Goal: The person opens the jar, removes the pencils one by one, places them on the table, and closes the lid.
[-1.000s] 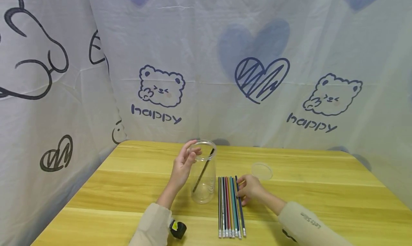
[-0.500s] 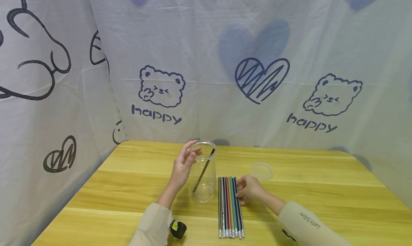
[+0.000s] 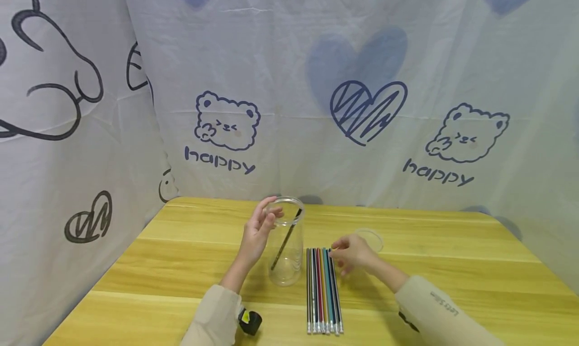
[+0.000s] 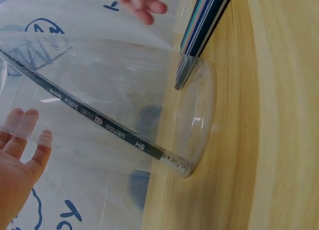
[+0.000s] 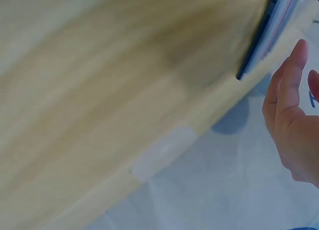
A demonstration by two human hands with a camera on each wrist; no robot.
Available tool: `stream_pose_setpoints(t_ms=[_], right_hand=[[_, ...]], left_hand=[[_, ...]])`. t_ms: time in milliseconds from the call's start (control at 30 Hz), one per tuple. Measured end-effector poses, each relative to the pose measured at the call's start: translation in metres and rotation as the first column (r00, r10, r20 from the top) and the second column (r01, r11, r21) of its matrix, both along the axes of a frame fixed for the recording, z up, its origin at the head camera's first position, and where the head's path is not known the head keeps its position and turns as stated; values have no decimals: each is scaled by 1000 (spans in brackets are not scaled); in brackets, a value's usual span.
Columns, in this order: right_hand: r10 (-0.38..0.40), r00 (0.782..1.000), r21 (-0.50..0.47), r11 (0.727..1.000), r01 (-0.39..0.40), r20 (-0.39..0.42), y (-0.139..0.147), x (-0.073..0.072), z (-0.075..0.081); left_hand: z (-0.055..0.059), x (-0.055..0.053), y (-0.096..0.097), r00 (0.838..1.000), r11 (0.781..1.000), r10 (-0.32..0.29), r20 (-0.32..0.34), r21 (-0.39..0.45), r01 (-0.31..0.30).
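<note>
A tall clear plastic jar (image 3: 294, 250) stands upright on the table, with one dark pencil (image 4: 94, 118) leaning inside, its eraser end at the bottom. My left hand (image 3: 255, 235) holds the jar near its rim, fingers behind and thumb at the front. To the right of the jar lies a row of pencils (image 3: 322, 290) in several colours, side by side, eraser ends towards me. My right hand (image 3: 355, 253) is over the far end of the row at its right side. In the right wrist view the right hand (image 5: 294, 120) has extended fingers and nothing between them.
A clear round lid (image 3: 373, 238) lies behind my right hand, partly covered by it. The wooden table (image 3: 452, 265) ends at a white cloth backdrop (image 3: 289, 84) with printed drawings. A small black device (image 3: 250, 322) sits at my left wrist.
The rightmost pencils have drawn in against the row, their eraser ends shifting left. My right hand then lifts off and moves towards the far end. The left hand and jar stay put.
</note>
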State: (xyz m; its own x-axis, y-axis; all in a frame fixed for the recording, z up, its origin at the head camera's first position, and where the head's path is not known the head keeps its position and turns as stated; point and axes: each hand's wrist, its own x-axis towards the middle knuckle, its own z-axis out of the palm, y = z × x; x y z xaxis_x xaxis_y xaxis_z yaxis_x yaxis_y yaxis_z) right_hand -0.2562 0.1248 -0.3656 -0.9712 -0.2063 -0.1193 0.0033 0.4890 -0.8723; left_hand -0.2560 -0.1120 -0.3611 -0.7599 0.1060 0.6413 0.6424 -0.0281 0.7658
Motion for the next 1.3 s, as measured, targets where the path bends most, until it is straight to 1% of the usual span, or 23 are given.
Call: stream_pose_setpoints(t_ms=[200,367,467,633,700,867,933,1067,1200,1300], right_hand=[[55,998,-52,997,-57,-37,2,-6,20],[93,989,-77,992,-102,-112,2,-8,40],[114,978,-94,987,-132,-172,1,-7,51],[146,947,-99,978,-181,-286,-3,-6,68],[146,942,-104,977,-185,-302,-4,-5,74],[143,939,-108,977,-185,-313,-9,-3,82],[149,932,-97,977,-190,-330,-12,-1,85],[177,902,-45,976,-211,-393,-19,5,92],[223,851,26,970,-240,-475,-27,10,98],[245,825,73,968,-241,-510,-34,13,101]], left_hand=[[1,0,1,1000,1000,3,2,-5,-3],[2,1,1,1000,1000,6,8,-2,-6],[2,0,0,1000,1000,1,-7,0,-1],[0,-1,0,1000,1000,1,-20,-3,-1],[0,-1,-1,1000,1000,1,-20,-4,-1],[0,0,0,1000,1000,5,-19,-11,-5],[0,0,0,1000,1000,9,-19,-14,-9],[0,0,0,1000,1000,10,-20,-11,-10],[0,0,0,1000,1000,7,-16,-9,-7],[0,0,0,1000,1000,7,-14,-10,-7]])
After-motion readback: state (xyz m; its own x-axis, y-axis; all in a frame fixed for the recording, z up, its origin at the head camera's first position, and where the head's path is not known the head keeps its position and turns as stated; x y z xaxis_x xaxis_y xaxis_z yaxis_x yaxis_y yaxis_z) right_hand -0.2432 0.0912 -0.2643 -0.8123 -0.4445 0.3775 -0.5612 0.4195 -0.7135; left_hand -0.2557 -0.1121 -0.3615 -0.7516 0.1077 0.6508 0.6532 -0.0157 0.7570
